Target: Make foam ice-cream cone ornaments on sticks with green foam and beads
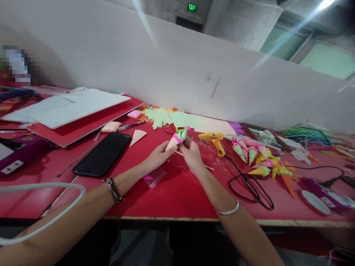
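Both my hands hold a small paper ice cream cone above the middle of the red table. It has a pale peach cone, a pink wavy trim, a green swirled top and a pink pom-pom. My left hand is closed round the lower cone. Against the green top and trim, the fingers of my right hand are closed, partly hidden from view. A yellow hot glue gun lies just right of my right hand, its small light glowing orange. Beneath my hands lies a thin wooden stick.
A black phone and a peach paper piece lie to the left, with white boards behind. Finished paper cones are heaped at right beside the black cable. A clear plastic bag lies near the front.
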Motion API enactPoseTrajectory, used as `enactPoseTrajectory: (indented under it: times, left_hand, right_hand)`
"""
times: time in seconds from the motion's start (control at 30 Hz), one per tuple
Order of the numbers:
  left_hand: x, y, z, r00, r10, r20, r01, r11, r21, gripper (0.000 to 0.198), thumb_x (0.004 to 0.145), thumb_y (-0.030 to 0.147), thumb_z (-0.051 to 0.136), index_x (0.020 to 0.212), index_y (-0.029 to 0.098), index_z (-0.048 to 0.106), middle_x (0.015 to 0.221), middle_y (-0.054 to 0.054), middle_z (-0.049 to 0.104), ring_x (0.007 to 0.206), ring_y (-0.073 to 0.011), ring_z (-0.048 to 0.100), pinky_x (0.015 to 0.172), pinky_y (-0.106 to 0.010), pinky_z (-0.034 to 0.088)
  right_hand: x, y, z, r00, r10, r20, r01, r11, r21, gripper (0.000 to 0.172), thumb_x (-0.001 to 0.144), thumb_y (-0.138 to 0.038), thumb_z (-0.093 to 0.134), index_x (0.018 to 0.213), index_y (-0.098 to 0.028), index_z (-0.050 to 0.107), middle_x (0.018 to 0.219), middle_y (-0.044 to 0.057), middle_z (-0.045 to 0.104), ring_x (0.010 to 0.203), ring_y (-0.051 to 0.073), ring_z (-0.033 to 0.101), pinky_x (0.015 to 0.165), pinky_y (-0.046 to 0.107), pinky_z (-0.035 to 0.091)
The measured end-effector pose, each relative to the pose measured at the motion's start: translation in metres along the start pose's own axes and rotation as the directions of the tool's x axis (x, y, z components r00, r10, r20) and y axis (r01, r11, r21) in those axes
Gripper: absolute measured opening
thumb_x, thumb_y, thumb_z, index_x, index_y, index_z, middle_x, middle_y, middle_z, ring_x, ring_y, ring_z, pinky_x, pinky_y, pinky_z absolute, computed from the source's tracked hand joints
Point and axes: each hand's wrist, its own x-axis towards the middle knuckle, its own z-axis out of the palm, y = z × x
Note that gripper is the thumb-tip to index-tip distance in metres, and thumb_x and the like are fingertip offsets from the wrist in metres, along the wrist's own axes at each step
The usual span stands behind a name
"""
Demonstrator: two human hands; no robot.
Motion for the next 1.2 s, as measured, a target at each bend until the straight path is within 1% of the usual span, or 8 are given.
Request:
enactPoseTrajectory:
  times: [0.17, 0.27, 0.4, 0.5, 0.67, 0.83, 0.97, 1.2]
  left_hand:
    - [-0.002, 0.004, 0.003, 0.992, 0.009, -0.123, -0.006, 1.0, 0.023, 0.029, 0.079, 0.04, 0.043, 0.094, 0.016, 0.047, 0.068, 0.003, 0.046, 0.061, -0.0096, 0.042, 0.057, -0.022, 0.034]
    - [-0.002, 0.005, 0.004, 0.982, -0.01, -0.187, 0.002, 0.999, -0.046, 0.024, 0.081, 0.038, 0.041, 0.089, 0.017, 0.049, 0.067, 0.002, 0.048, 0.06, -0.0097, 0.043, 0.058, -0.022, 0.035]
    - [0.0, 0.004, 0.004, 0.981, -0.062, -0.183, 0.026, 0.981, -0.195, 0.024, 0.082, 0.039, 0.038, 0.082, 0.017, 0.045, 0.063, 0.003, 0.046, 0.053, -0.0081, 0.043, 0.054, -0.022, 0.035]
    - [0.003, 0.0, 0.003, 0.991, -0.071, -0.117, 0.025, 0.934, -0.355, 0.021, 0.082, 0.036, 0.037, 0.08, 0.017, 0.044, 0.064, 0.003, 0.047, 0.049, -0.0074, 0.042, 0.052, -0.022, 0.035]
    - [0.005, -0.001, 0.001, 0.996, -0.067, 0.054, 0.086, 0.803, -0.589, 0.017, 0.078, 0.023, 0.031, 0.071, 0.015, 0.044, 0.062, 0.0, 0.049, 0.047, -0.008, 0.041, 0.049, -0.021, 0.033]
    - [0.003, 0.006, 0.0, 0.996, -0.024, 0.088, 0.077, 0.746, -0.662, 0.013, 0.074, 0.017, 0.028, 0.069, 0.017, 0.039, 0.053, 0.002, 0.046, 0.041, -0.0091, 0.038, 0.049, -0.023, 0.034]
    - [0.002, 0.005, -0.001, 0.983, -0.059, 0.176, 0.167, 0.697, -0.698, 0.014, 0.073, 0.017, 0.028, 0.075, 0.016, 0.041, 0.052, 0.002, 0.045, 0.04, -0.0089, 0.038, 0.047, -0.022, 0.033]
    - [-0.002, 0.004, -0.001, 0.93, 0.004, 0.368, 0.273, 0.662, -0.698, 0.017, 0.072, 0.02, 0.028, 0.074, 0.015, 0.044, 0.048, 0.0, 0.045, 0.04, -0.0094, 0.038, 0.049, -0.023, 0.034]
  right_hand:
    - [0.001, 0.001, -0.002, 1.0, -0.026, 0.017, 0.028, 0.992, -0.122, 0.012, 0.07, -0.022, 0.054, 0.079, -0.017, 0.061, 0.074, 0.001, 0.063, 0.07, 0.013, 0.058, 0.07, 0.027, 0.047]
    - [0.0, -0.001, -0.001, 1.0, -0.012, 0.025, 0.016, 0.989, -0.149, 0.016, 0.069, -0.022, 0.055, 0.082, -0.018, 0.064, 0.079, 0.002, 0.066, 0.073, 0.014, 0.06, 0.073, 0.029, 0.047]
    - [-0.002, -0.007, 0.0, 0.999, -0.023, -0.041, 0.018, 0.993, -0.117, 0.018, 0.07, -0.022, 0.055, 0.084, -0.018, 0.064, 0.085, 0.002, 0.066, 0.082, 0.015, 0.061, 0.079, 0.03, 0.046]
    - [-0.002, -0.01, 0.0, 0.997, -0.041, -0.072, 0.037, 0.998, -0.048, 0.016, 0.071, -0.025, 0.055, 0.082, -0.017, 0.063, 0.082, 0.003, 0.066, 0.082, 0.015, 0.061, 0.079, 0.029, 0.046]
    - [-0.002, -0.01, 0.0, 0.992, -0.071, -0.099, 0.068, 0.997, -0.034, 0.011, 0.068, -0.025, 0.059, 0.076, -0.018, 0.06, 0.068, -0.002, 0.062, 0.063, 0.011, 0.059, 0.066, 0.025, 0.048]
    - [-0.002, -0.01, 0.001, 0.987, -0.106, -0.121, 0.105, 0.994, -0.015, 0.014, 0.068, -0.023, 0.059, 0.081, -0.018, 0.061, 0.077, 0.0, 0.064, 0.073, 0.012, 0.06, 0.072, 0.026, 0.048]
    - [-0.003, -0.013, 0.001, 0.988, -0.109, -0.108, 0.11, 0.994, -0.001, 0.016, 0.07, -0.025, 0.057, 0.084, -0.018, 0.061, 0.077, 0.001, 0.064, 0.072, 0.013, 0.061, 0.071, 0.028, 0.049]
    - [-0.007, -0.017, 0.003, 0.952, -0.305, -0.02, 0.296, 0.937, -0.187, 0.008, 0.071, -0.027, 0.058, 0.075, -0.021, 0.062, 0.085, 0.0, 0.054, 0.074, 0.01, 0.055, 0.066, 0.023, 0.048]
